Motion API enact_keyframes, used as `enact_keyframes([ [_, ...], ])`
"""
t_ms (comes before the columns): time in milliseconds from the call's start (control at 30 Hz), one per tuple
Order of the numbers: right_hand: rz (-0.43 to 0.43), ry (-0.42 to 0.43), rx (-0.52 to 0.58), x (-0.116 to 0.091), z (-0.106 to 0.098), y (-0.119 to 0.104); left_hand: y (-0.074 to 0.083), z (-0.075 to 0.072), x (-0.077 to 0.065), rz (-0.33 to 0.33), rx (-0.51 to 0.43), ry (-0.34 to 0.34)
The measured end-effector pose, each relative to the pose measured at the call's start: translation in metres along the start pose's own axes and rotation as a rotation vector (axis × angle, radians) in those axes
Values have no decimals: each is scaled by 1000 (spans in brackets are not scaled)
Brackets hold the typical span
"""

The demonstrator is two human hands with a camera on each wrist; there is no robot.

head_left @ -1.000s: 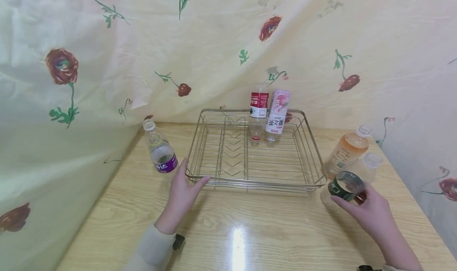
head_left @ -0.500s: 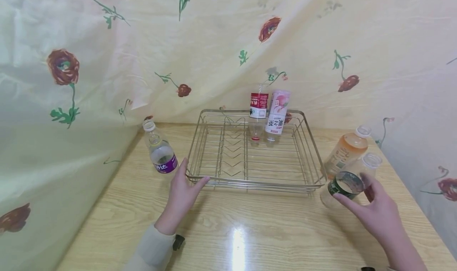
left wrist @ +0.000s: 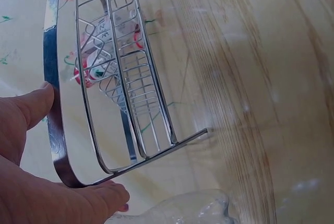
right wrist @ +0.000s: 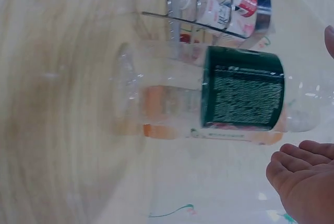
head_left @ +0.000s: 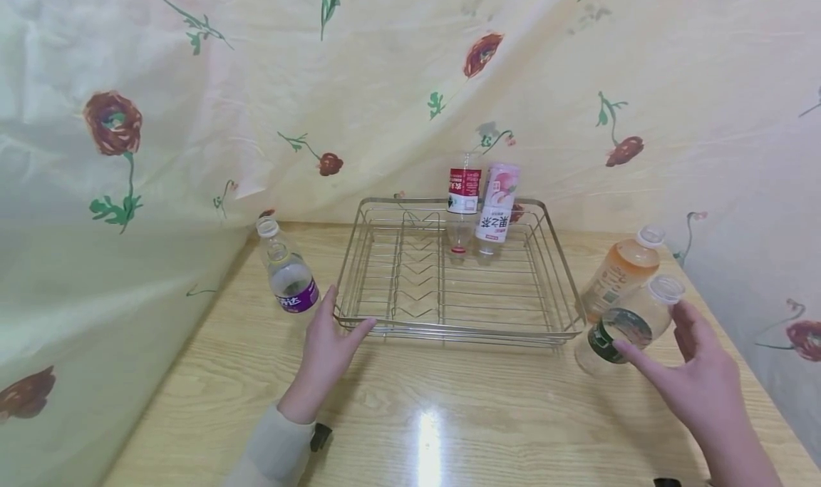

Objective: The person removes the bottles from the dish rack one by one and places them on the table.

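Note:
A metal wire dish rack (head_left: 420,323) stands on the wooden table. My left hand (head_left: 327,351) rests at its front left corner; the thumb (left wrist: 39,104) touches the front rim and the other fingers lie along the left side. My right hand (head_left: 702,366) is spread around the near right side of a clear plastic bottle with a dark green label (right wrist: 242,88). A gap shows between hand and bottle in the right wrist view. This uncapped bottle stands upright, right of the rack. Behind it stands a bottle with orange at its shoulder (head_left: 631,259).
Two bottles stand upside down at the rack's back: one with a red label (head_left: 465,187), one pink and white (head_left: 497,202). Left of the rack stand a purple-labelled bottle (head_left: 295,287) and another clear bottle (head_left: 268,230) behind it. A flowered cloth (head_left: 385,80) hangs around the table.
My right hand has drawn away from the green-labelled bottle toward the right, its fingers opening wider. The bottle stays in place. My left hand has not visibly moved.

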State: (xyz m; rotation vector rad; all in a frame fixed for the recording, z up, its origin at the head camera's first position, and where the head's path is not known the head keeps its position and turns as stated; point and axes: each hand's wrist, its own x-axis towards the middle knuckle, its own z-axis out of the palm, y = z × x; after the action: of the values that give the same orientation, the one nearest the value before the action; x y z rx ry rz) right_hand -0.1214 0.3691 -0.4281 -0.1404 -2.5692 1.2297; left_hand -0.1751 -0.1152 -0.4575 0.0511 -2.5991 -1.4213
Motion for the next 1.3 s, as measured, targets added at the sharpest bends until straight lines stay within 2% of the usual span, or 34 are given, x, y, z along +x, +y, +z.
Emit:
enact_keyframes([
  [200, -47, 62, 45, 1, -5, -12, -1, -1, 0, 1, 2, -2],
  [533, -17, 83, 34, 0, -15, -30, -1, -1, 0, 9, 2, 0],
  [900, -20, 109, 21, 2, -21, -48, -1, 0, -1, 8, -1, -2],
  [1133, -92, 201, 11, 4, -26, -62, -2, 0, 0, 7, -5, -5],
  [1300, -144, 234, -1, 5, -28, -75, -1, 0, -1, 4, -10, -5],
])
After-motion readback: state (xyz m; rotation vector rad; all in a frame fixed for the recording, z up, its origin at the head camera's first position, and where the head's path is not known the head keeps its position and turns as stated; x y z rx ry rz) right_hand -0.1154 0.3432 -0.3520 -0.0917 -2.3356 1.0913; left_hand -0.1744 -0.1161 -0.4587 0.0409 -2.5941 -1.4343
